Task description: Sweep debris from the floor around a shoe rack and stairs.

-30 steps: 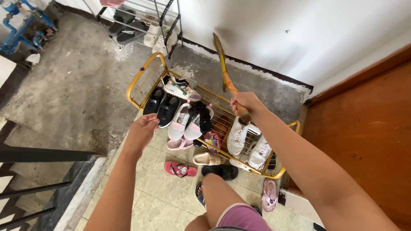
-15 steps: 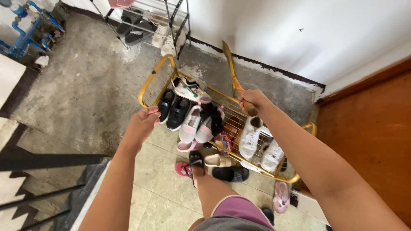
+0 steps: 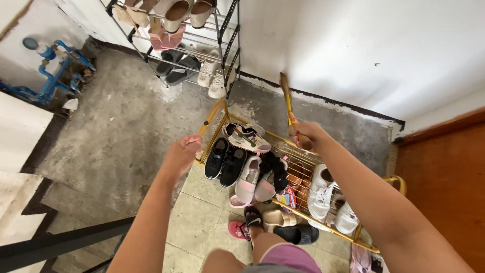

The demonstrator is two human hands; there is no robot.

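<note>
1. Floor: rough grey concrete (image 3: 116, 126) at left and back, pale tiles (image 3: 202, 217) near the person's feet; white wall (image 3: 364, 45) behind with a dark strip along its base; brown wooden door (image 3: 444, 187) at right; blue pipes (image 3: 55, 71) at far left
2. Yellow wire rack (image 3: 298, 172) lies low on the floor, running from upper left to lower right; in it black shoes (image 3: 225, 162), a grey and white sneaker (image 3: 247, 137), pink-white sneakers (image 3: 255, 179), white sneakers (image 3: 323, 194)
3. Black tiered shoe shelf (image 3: 222, 40) stands against the wall, holding sandals and shoes
4. Loose slippers on the tiles by the rack: red one (image 3: 237, 230), beige one (image 3: 278, 218), black one (image 3: 298, 234)
5. Wooden stick (image 3: 289, 108) is above the rack, long axis near upright in the view, far tip pointing up toward the wall base, lower end in the fist
6. Right hand (image 3: 308, 135) closed tight around the stick's lower end
7. Left hand (image 3: 183, 154) loosely curled, holding nothing, hovering just beside the rack's left end
</note>
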